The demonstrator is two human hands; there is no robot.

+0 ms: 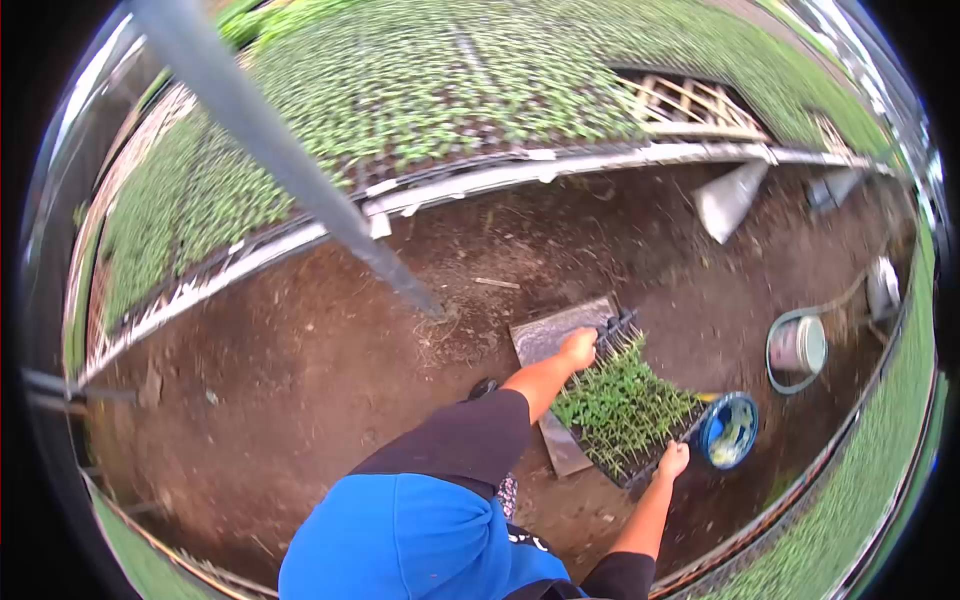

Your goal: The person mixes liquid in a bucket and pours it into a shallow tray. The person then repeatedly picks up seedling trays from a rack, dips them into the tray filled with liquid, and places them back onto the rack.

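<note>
A dark seedling tray point(632, 405) full of green leafy seedlings is in front of me, held at opposite ends. My left hand point(578, 348) is closed around its upper-left edge, near a dark rim part that sticks out. At the lower-right edge, the fingers of my right hand point(675, 458) are wrapped round the rim. A grey flat board point(566, 448) shows underneath and to the left of the tray, partly covered by it. Just right of the tray stands a blue bucket point(728, 430) with pale stuff inside.
A raised bed of seedling trays point(420, 90) runs along the far side, with a bare slatted section point(690, 105). A grey metal pole point(280, 160) slants down to the dirt floor point(270, 340). A pale bucket point(798, 345) stands at right. More plants point(830, 500) line the lower right.
</note>
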